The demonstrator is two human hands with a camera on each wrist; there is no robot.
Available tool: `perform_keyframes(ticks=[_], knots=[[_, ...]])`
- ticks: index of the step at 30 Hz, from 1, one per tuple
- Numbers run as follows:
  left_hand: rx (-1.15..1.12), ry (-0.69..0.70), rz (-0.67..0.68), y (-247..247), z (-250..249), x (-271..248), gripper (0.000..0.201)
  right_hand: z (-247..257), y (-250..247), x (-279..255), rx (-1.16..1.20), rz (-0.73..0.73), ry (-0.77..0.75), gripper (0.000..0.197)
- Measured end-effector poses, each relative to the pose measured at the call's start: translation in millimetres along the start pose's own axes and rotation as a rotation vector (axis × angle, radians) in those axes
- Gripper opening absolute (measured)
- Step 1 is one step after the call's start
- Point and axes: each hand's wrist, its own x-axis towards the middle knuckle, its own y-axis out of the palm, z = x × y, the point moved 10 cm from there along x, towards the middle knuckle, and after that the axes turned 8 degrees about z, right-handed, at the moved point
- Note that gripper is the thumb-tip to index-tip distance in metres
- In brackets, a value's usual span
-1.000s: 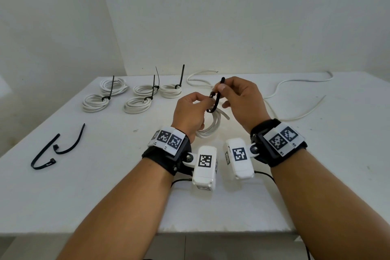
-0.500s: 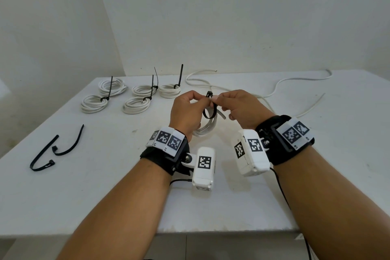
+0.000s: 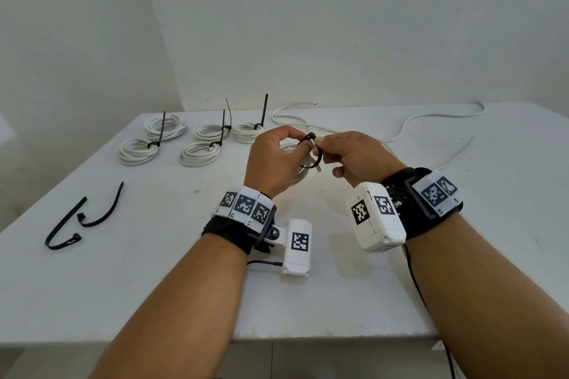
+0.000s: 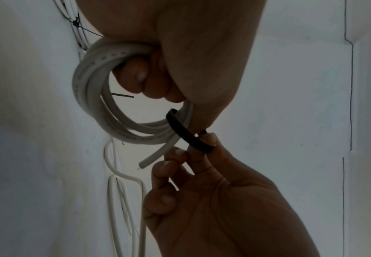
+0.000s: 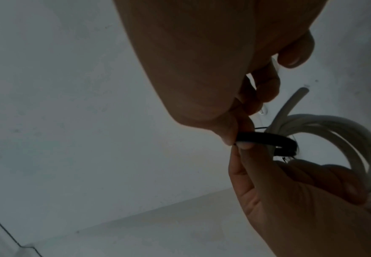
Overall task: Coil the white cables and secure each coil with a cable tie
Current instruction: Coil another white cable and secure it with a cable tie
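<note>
White walls, white counter [image 3: 308, 301], and both my hands raised just above it with a coil between them.

My left hand [image 3: 274, 160] has its fingers [image 4: 140, 74] curled through the white cable coil [image 4: 96, 111], thumb and forefinger pinching the black cable tie [image 4: 188, 133] looped round it; my right hand [image 3: 354, 160] pinches the same tie at its head. Five tied coils [image 3: 200, 152] lie at the far left, two spare ties [image 3: 80, 221] nearer, and loose cable [image 3: 431, 117] trails behind.

Bare white-walled room, white table [image 3: 308, 301]
</note>
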Motion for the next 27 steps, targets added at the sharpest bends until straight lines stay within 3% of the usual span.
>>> perform_keyframes(ticks=[10,14,19,22,27], knots=[[0.043,0.098,0.019,1.4,-10.0,-1.4,0.009,-9.3,-1.7,2.0,0.179,-0.036,-0.003,0.023],[0.041,0.111,-0.049,-5.4,-8.7,-2.0,0.011,-4.4,0.9,-2.0,0.006,-0.042,-0.006,0.029],[0.039,0.074,-0.032,-1.5,-3.0,-1.7,0.007,-5.9,-6.6,-8.3,-0.202,-0.029,0.111,0.023],[0.053,0.094,-0.054,-5.1,-2.9,-0.3,0.007,-5.9,-3.8,-7.5,-0.218,-0.029,0.082,0.033],[0.031,0.132,0.046,7.8,-10.9,-3.3,0.012,5.4,-17.4,-11.2,-0.137,-0.138,0.002,0.034]])
